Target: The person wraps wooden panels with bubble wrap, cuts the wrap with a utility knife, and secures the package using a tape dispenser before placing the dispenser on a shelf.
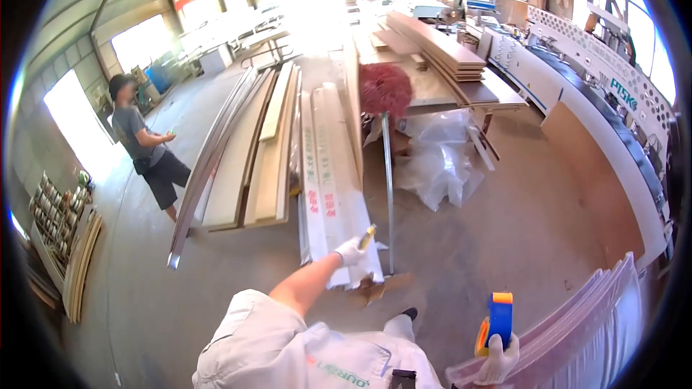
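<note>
My left hand [351, 251], in a white glove, is closed around a slim yellow tool shaped like a utility knife [368, 235]. It is over the near end of long white wrapped packages [334, 194] with red and green print. At the lower right, my gloved right hand [499, 361] grips a blue and orange tape dispenser [499, 319]. Close to that hand, a stack of panels wrapped in clear film [569, 328] leans upright. A torn brown piece of cardboard [386, 287] is at the packages' near end.
Long boards [238, 151] lie left of the packages. A thin metal post [389, 194] bears a red fibrous bundle [386, 88]. Crumpled clear plastic [441, 162] hangs beside stacked brown panels [440, 50]. A long machine [613, 94] lines the right. Another person [144, 137] stands at left.
</note>
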`<control>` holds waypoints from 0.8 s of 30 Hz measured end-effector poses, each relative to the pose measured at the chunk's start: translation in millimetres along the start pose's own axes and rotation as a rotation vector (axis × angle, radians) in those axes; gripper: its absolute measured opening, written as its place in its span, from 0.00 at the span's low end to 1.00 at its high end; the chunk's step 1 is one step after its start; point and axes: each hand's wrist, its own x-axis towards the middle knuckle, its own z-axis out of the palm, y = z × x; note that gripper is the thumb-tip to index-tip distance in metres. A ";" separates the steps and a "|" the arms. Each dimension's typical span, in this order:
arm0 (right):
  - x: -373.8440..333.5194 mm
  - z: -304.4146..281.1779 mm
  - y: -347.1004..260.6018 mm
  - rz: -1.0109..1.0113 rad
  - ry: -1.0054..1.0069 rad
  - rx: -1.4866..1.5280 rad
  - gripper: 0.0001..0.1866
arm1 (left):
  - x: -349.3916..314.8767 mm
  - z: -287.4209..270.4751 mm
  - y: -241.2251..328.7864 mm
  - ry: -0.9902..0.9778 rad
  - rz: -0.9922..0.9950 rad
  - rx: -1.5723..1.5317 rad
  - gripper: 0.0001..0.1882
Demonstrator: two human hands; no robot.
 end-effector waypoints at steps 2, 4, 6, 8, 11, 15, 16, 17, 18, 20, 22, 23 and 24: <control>42.4 12.8 -8.9 0.035 0.245 0.132 0.19 | 53.5 48.9 55.8 -0.163 0.107 0.194 0.23; 94.5 23.8 -15.4 0.051 0.278 0.201 0.19 | 101.9 86.3 60.4 -0.184 0.178 0.409 0.26; 141.6 26.8 -21.3 0.105 0.276 0.255 0.17 | 142.8 90.7 51.2 -0.308 0.217 0.505 0.26; 188.1 27.2 -10.4 0.127 0.362 0.246 0.17 | 178.0 97.2 58.6 -0.414 0.014 0.682 0.19; 257.4 28.1 9.8 0.156 0.457 0.274 0.17 | 230.8 105.5 71.7 -0.492 -0.155 0.765 0.16; 380.5 25.7 18.4 0.276 0.520 0.009 0.17 | 362.3 127.8 111.8 -0.606 -0.269 0.973 0.20; 421.3 20.5 11.2 0.297 0.487 -0.211 0.15 | 406.4 138.4 129.7 -0.607 -0.257 1.010 0.21; 458.1 10.7 28.7 0.277 0.515 -0.214 0.15 | 454.5 157.8 163.0 -0.621 -0.216 1.044 0.22; 495.5 -0.9 64.3 -0.080 0.488 -0.545 0.15 | 506.7 174.1 200.6 -0.599 -0.150 1.063 0.23; 575.2 -26.4 80.6 -0.512 0.399 -0.996 0.19 | 590.4 209.3 288.5 -0.576 -0.107 0.890 0.23; 639.3 -26.2 16.8 -0.259 0.387 -0.758 0.19 | 675.1 253.8 396.8 -0.361 0.094 0.617 0.18; 657.4 -23.8 -19.6 0.043 0.424 -0.525 0.20 | 687.8 285.0 520.3 -0.453 0.194 0.552 0.18; 694.5 -9.4 -53.8 0.219 0.430 -0.050 0.20 | 747.9 304.0 561.5 -0.334 0.375 0.473 0.20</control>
